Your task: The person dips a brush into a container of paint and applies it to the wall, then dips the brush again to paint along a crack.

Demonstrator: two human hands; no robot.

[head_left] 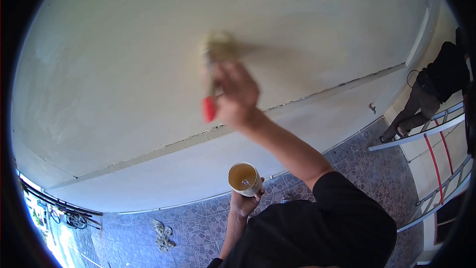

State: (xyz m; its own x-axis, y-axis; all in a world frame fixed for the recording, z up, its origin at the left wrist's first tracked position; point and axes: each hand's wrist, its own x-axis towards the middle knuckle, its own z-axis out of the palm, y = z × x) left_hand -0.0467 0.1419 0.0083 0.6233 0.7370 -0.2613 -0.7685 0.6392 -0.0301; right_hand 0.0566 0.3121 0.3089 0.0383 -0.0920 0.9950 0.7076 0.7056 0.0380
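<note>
My right hand (235,92) is raised against the pale wall (129,60), fingers closed round a paintbrush (209,107) with a red-tipped handle. The brush head points up and lies at the wall surface; motion blurs it and my fingers. Lower down, in front of my body, my left hand (244,203) grips a cup (244,179) from below and the side. The cup is tilted so that its yellowish inside shows, with what looks like some liquid at the bottom.
A ledge (198,137) runs across the wall, above a tap (372,108). At right, a person in dark clothes (431,84) stands by a ladder (436,169) with red bars. A crumpled cloth (163,236) lies on the patterned tile floor (193,228). A dark metal gate (74,218) stands at left.
</note>
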